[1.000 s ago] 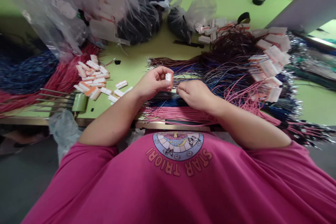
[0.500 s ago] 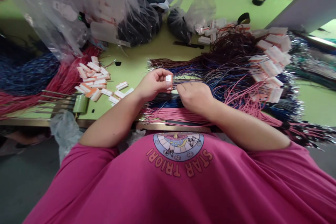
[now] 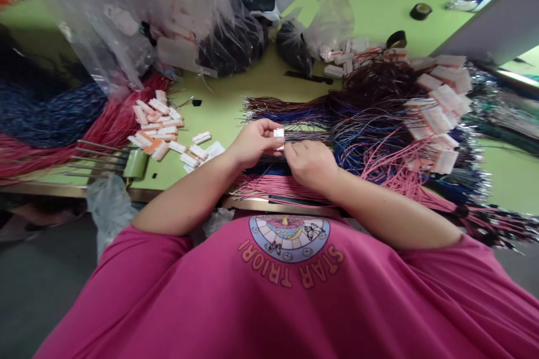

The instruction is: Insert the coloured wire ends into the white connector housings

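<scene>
My left hand [image 3: 256, 142] pinches a small white connector housing [image 3: 278, 136] between thumb and fingers. Right beside it, the curled fingers of my right hand [image 3: 312, 165] meet the housing's near right side. What sits in those right fingertips is too small and hidden to make out. Beneath both hands run bundles of thin wires, among them pink wires [image 3: 278, 186], blue wires [image 3: 269, 170] and brown wires [image 3: 290, 105], with bright metal ends to the left. Loose white-and-orange connectors [image 3: 158, 123] lie piled left of my left hand.
Plastic bags [image 3: 236, 28] with dark contents stand at the back. Tape rolls [image 3: 421, 10] lie at the back right. A green block with metal rods [image 3: 136, 164] sits at the front left edge. Connectors on wires [image 3: 438, 118] heap up at right; blue wires [image 3: 54, 115] lie far left.
My hands have come together, and the housing has turned, its orange side now less visible. The whole view has shifted slightly, with the bench a little lower and to the right.
</scene>
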A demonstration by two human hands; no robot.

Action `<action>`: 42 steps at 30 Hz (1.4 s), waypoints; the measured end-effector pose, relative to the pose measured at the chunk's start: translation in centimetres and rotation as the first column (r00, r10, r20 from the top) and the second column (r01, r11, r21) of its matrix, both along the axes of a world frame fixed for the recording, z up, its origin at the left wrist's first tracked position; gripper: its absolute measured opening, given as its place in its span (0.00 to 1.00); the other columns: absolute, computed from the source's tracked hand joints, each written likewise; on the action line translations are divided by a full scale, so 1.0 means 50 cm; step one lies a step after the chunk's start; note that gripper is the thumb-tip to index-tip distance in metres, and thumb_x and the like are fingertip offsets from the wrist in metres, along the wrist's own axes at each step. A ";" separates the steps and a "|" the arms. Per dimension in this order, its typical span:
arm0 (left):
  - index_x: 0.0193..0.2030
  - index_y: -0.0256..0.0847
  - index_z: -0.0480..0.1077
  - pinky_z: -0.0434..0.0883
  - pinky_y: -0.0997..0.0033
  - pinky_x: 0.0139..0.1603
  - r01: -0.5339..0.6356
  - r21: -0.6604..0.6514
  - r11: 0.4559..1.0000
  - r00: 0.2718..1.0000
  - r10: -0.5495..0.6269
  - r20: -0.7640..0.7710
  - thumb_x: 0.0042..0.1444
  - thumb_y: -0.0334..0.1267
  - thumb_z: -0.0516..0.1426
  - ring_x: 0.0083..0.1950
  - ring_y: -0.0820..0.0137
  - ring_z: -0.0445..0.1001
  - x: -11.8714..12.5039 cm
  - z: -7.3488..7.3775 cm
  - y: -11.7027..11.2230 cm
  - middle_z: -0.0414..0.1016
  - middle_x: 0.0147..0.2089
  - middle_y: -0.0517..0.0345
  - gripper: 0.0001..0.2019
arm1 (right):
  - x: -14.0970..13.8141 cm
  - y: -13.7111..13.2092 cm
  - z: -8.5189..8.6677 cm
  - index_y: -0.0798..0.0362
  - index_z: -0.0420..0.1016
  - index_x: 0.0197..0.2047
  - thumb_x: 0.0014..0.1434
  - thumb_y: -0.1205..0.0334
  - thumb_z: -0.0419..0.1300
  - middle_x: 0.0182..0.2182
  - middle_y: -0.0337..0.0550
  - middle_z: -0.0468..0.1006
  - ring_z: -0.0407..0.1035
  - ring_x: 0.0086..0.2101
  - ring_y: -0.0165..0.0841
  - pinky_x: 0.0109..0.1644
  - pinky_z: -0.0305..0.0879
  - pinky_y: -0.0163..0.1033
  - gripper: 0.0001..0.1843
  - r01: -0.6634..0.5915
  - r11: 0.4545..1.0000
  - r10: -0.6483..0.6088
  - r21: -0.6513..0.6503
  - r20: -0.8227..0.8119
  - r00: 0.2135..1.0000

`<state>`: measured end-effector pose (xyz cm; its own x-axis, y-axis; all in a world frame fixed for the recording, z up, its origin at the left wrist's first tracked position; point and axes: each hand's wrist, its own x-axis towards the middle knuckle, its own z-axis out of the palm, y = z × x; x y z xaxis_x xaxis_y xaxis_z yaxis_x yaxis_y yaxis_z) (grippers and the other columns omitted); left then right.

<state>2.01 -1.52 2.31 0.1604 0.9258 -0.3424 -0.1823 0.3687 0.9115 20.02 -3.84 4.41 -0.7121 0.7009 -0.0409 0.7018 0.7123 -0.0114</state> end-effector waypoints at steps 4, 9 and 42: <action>0.41 0.37 0.69 0.76 0.76 0.29 -0.013 0.000 1.000 1.000 0.013 0.001 0.47 0.24 0.67 0.26 0.77 0.76 0.002 0.013 -0.001 0.75 0.27 0.67 0.16 | 0.007 0.007 -0.004 0.60 0.80 0.49 0.73 0.67 0.46 0.42 0.56 0.85 0.75 0.39 0.40 0.40 0.56 0.42 0.20 0.106 0.992 -0.111 -0.061 -0.088 0.990; 0.40 0.36 0.69 0.76 0.74 0.30 0.021 -0.054 0.998 1.000 -0.021 0.008 0.50 0.19 0.65 0.26 0.77 0.75 0.009 0.031 -0.003 0.74 0.26 0.68 0.15 | 0.008 0.014 -0.008 0.59 0.80 0.40 0.70 0.67 0.47 0.34 0.57 0.84 0.75 0.34 0.41 0.37 0.55 0.42 0.19 0.091 0.994 -0.095 -0.055 -0.080 0.992; 0.81 0.51 0.55 0.36 0.19 0.78 0.934 -0.132 0.333 -0.041 -0.267 -0.963 0.67 0.58 0.57 0.86 0.37 0.35 0.024 -0.005 -0.066 0.38 0.86 0.45 0.39 | 0.483 0.089 0.056 0.61 0.80 0.15 0.48 0.83 0.68 0.09 0.43 0.60 0.55 0.19 0.20 0.30 0.52 0.52 0.15 0.934 0.139 -0.888 -0.329 -0.460 -0.030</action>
<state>3.23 -4.83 2.06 0.7364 0.5748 -0.3568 0.6755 -0.6533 0.3419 44.17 0.60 7.23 0.6615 0.7473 0.0632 0.6403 -0.5189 -0.5663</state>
